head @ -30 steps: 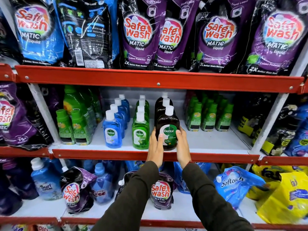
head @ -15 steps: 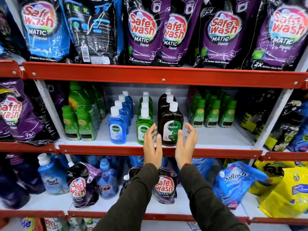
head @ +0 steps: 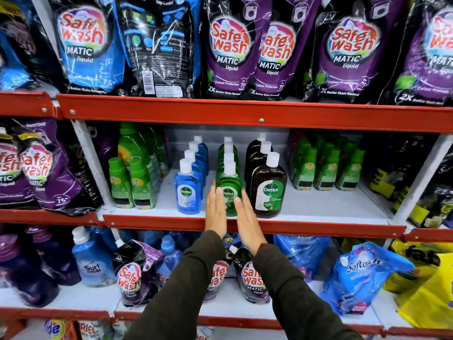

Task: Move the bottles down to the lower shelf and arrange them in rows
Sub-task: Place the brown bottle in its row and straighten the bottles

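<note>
Red-edged shelf [head: 152, 220] w/ white deck is carrying three rows of bottles running front to back: blue row on the left, green in the middle, brown on the right. Each row is sitting straight, caps lining up behind one another. Detergent pouches [head: 230, 52] are hanging over the shelf above, and more pouches are crowding the shelf below.

Brown bottle [head: 268, 186] is standing upright at the front of its row, just beside the green one, near the shelf lip. Blue bottle [head: 187, 192] is standing at the front of its row, a small gap away from the green.

Green bottle [head: 229, 182] is standing at the front of the middle row, partly hidden by both hands. Left hand [head: 215, 212] and right hand [head: 246, 218] are reaching in flat and open, fingers straight, palms facing each other, bracketing the green bottle; neither is gripping it. Can't tell whether the palms are touching its sides.

Risks, as I'm judging them: hands are squeezing into tight gaps, so the right hand's back could be knocking the brown bottle over the lip; the left could be nudging the blue one askew. Pushing the front green bottle back could be toppling the tall narrow ones behind, domino style. Smooth plastic could be slipping btw flat palms if lifted that way.
</note>
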Demonstrator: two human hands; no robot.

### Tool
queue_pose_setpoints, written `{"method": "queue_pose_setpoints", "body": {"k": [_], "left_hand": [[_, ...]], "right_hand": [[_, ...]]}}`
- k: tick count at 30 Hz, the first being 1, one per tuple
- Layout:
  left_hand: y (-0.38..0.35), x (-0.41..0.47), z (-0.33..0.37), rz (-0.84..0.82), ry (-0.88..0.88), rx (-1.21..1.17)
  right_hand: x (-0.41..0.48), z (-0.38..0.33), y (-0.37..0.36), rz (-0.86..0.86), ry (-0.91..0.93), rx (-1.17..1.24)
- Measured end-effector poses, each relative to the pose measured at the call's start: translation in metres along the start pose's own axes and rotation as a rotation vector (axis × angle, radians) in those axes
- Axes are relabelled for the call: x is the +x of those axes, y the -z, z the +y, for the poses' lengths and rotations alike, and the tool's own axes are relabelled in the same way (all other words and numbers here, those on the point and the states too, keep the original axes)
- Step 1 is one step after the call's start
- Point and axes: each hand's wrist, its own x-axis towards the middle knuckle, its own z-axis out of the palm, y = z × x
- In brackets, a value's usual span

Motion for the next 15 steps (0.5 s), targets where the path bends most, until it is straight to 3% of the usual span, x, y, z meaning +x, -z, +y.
{"method": "queue_pose_setpoints", "body": {"k": [15], "left_hand": [[-0.0037,-0.0078,-0.0016,0.091,-0.071,0.072]], "right_hand": [[0.0086,0.0053,0.0014,0.001,0.022,-0.05]]}}
